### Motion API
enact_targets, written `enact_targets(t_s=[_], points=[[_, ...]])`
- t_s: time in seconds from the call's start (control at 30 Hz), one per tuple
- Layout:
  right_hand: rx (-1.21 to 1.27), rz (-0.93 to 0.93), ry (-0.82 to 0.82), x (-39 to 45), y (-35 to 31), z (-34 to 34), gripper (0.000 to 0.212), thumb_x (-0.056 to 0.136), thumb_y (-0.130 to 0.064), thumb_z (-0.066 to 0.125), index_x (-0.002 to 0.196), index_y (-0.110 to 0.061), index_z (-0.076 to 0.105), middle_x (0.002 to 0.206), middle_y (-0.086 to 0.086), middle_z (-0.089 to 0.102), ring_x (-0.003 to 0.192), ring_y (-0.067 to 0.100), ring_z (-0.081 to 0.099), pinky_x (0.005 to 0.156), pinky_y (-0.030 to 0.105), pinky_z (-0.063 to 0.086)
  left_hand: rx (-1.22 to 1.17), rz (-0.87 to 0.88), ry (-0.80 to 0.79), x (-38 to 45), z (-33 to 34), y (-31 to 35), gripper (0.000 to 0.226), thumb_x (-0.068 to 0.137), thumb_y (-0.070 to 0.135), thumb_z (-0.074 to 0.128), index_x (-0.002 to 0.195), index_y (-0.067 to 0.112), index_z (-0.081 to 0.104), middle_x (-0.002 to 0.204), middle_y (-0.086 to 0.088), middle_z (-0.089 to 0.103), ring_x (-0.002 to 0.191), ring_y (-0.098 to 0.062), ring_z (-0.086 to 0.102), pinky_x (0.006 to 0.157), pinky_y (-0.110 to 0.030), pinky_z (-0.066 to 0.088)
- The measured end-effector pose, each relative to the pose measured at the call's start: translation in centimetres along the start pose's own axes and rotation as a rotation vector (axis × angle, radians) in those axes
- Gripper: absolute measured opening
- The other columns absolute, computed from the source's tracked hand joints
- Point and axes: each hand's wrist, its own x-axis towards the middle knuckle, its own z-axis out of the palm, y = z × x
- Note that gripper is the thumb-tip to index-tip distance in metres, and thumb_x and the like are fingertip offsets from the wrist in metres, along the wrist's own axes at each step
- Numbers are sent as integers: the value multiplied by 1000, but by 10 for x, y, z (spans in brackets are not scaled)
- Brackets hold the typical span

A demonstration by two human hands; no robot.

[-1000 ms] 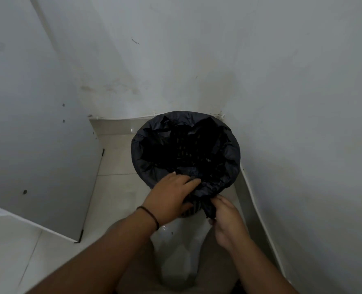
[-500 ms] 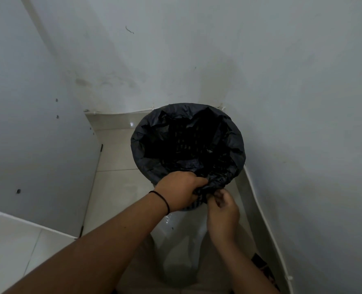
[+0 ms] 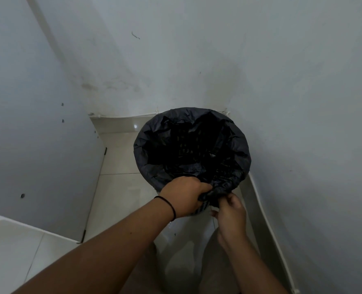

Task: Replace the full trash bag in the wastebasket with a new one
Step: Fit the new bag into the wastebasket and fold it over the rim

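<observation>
Both hands [image 3: 205, 200] shifted up, gripping trash bag [image 3: 224, 183] rim

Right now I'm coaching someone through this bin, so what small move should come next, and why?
Probably twist or knot the gathered slack at the near rim. The black trash bag already drapes over the wastebasket all around, and the left hand and right hand both pinch bunched plastic there, which looks loose.

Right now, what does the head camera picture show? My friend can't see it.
Two hands, left hand and right hand, pinch the near edge of a black trash bag lining a round wastebasket. It stands on a pale tiled floor in a corner of white walls.
</observation>
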Motion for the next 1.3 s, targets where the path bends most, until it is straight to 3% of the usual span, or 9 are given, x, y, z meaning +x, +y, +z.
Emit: enact_targets(t_s=[0.2,0.37,0.6,0.77,0.9,0.97,1.07,1.23,1.3], points=[[-163,-121,-43,3,9,-6,20,92,-11,56,93,-28,65,96,-1,70,89,14,65,78,33,53,-8,-8,-21,-1,-1,2,35,86,19,53,121,22,57,100,-8,63,93,-24,57,71,-29,41],[80,51,-33,19,3,-7,22,96,-8,48,93,-20,65,96,-1,68,87,16,63,76,33,54,-15,-18,-38,0,-3,1,38,86,18,53,124,21,56,104,-8,63,96,-25,57,74,-31,42],[-111,-72,172,22,7,3,27,87,-8,56,74,-31,63,83,3,68,86,30,64,78,46,53,-10,-23,-40,-1,-3,2,35,85,18,53,119,18,58,101,-9,62,94,-25,56,68,-28,36],[-125,-111,59,4,13,0,21,91,-13,53,76,-15,68,86,11,63,74,17,55,65,27,43,-16,-29,-54,1,-2,1,30,84,17,53,114,17,59,98,-9,62,91,-26,57,71,-33,46],[-15,-5,-18,9,-2,-6,20,95,-13,51,90,-22,68,83,-8,65,73,6,61,59,19,45,-17,-24,-61,2,-1,-1,32,84,17,54,115,18,58,98,-9,63,91,-26,57,71,-33,46],[94,86,-125,14,-10,-10,22,96,-10,48,101,-20,66,86,-11,68,70,-2,65,58,18,48,-23,-22,-62,2,0,-1,32,84,17,54,115,19,59,98,-9,63,91,-25,58,71,-32,45],[134,169,-224,23,-9,-10,24,97,-10,46,103,-22,66,99,-8,69,88,4,64,70,25,47,-34,-21,-59,2,0,-1,30,83,17,54,113,18,60,97,-8,63,90,-24,57,68,-29,40],[130,134,31,29,-3,-6,14,94,-5,52,90,-10,64,90,7,66,83,21,62,66,26,49,-41,-23,-48,4,-2,-1,31,83,17,54,114,18,60,98,-8,64,90,-24,58,71,-31,42],[53,101,70,26,-2,-4,20,94,-8,53,78,-16,62,85,6,64,76,18,60,63,26,46,-41,-19,-57,3,-2,-1,31,84,17,54,114,17,60,98,-8,65,91,-24,58,72,-31,43]])
